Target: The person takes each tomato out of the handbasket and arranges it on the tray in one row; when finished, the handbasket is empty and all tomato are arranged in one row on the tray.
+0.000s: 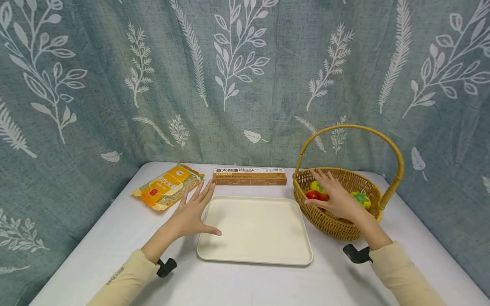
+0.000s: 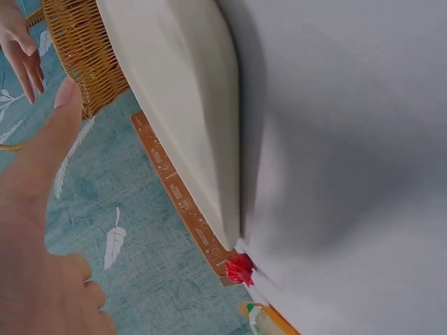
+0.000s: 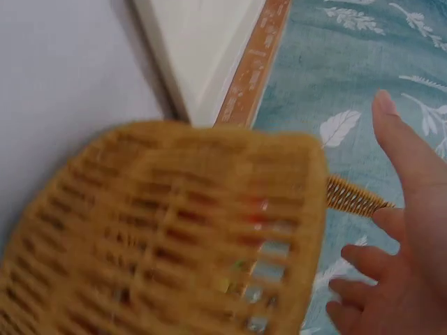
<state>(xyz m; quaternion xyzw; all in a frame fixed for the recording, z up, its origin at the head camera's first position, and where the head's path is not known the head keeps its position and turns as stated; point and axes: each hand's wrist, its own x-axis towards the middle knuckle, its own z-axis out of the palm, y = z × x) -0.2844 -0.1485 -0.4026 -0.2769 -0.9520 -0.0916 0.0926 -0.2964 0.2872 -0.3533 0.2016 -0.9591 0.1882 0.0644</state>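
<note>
Nearest us, btm L and btm R of the head view, come the L sleeve [image 1: 124,280] and R sleeve [image 1: 405,276], both cream, each w/ a black mount at the wrist. Just L of ctr we see the L hand [image 1: 191,216], fingers straight and spread, thumb wide, above the L edge of the tray [image 1: 256,229]. The R hand [image 1: 337,197], R of ctr, is spread too, over the near L part of the basket [image 1: 325,223]; we can't tell if it touches anything there.

Tray sits flat mid-frame, btm half, on a white cloth [image 1: 229,287]. Basket's to its R, handle [image 1: 352,126] up, w/ red fruit [image 1: 313,194] & yellow-green fruit [image 1: 361,199] inside. The box [image 1: 249,180], marked PASTA, lies just behind the tray, ctr. The bag [image 1: 172,187], orange & clear, lies slantwise L of the box, near the L fingertips. In the L wrist view, btm ctr, we get a red bit [image 2: 239,269] by the box end; can't tell what. Blue-green curtain [image 1: 245,119] w/ white leaves fills the top half.
</note>
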